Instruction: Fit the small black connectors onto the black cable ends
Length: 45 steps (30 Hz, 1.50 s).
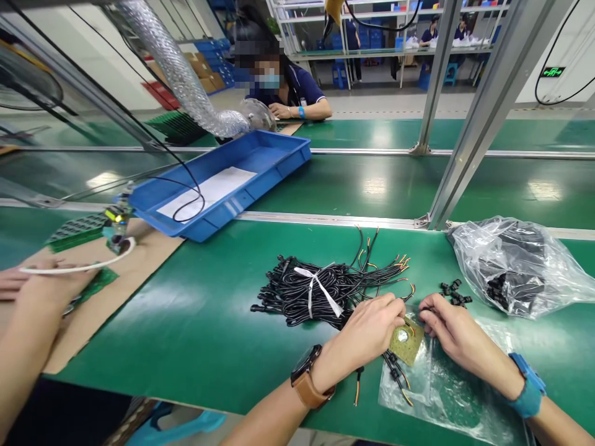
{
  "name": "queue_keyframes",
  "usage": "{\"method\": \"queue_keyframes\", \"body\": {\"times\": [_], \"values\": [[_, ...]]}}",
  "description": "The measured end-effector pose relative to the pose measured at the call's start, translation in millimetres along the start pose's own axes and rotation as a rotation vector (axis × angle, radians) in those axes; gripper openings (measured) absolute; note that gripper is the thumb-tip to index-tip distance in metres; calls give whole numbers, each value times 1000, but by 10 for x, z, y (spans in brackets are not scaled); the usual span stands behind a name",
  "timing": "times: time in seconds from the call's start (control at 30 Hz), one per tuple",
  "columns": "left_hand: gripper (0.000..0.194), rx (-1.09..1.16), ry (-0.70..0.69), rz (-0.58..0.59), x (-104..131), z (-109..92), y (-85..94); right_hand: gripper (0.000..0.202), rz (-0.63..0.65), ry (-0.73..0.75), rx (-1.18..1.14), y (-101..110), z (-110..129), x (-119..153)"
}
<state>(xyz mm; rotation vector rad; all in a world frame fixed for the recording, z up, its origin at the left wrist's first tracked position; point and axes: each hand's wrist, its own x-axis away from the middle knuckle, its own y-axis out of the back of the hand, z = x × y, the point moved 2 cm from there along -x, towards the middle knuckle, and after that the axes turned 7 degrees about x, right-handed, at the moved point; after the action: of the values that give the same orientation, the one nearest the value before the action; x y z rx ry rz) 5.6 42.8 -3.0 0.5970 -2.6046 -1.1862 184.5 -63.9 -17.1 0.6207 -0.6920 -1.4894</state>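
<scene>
My left hand (pixel 374 328), with a watch on its wrist, is closed in a pinch over the wire ends beside a yellowish square piece (pixel 408 344) with a round hole. Just to its right, my right hand (pixel 453 325), with a blue wrist strap, has its fingers pinched together; what they hold is too small to make out. A bundle of black cables (pixel 309 291), tied with a white strip, lies left of my hands. Several small black parts (pixel 455 292) lie beyond my right hand. Under my hands is a flat clear plastic bag (pixel 446 390), with more black cable ends at its left edge.
A clear bag of black parts (pixel 520 266) lies at the right. A blue tray (pixel 218 214) with white paper stands at the back left. Another person's hands (pixel 51 288) work over cardboard (pixel 153 254) at the left. A masked person sits across the line. Metal posts (pixel 478 118) rise behind.
</scene>
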Motion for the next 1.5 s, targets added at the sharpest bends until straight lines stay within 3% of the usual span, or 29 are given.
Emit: {"method": "queue_keyframes", "body": {"times": [0.17,0.37,0.5,0.77,0.93,1.5], "values": [[8,26,31,68,43,-6,68,19,-66,37,78,75,16,-16],[17,-221,41,92,10,12,-6,19,59,416,240,6,213,42],[18,-321,13,77,0,15,-20,25,66,509,427,-48,248,70],[12,-287,-78,44,5,24,80,21,4,434,319,165,132,48],[15,-315,-80,58,9,52,57,20,61,467,345,71,181,37],[17,-331,31,108,-15,74,-46,19,37,476,340,43,177,11]]}}
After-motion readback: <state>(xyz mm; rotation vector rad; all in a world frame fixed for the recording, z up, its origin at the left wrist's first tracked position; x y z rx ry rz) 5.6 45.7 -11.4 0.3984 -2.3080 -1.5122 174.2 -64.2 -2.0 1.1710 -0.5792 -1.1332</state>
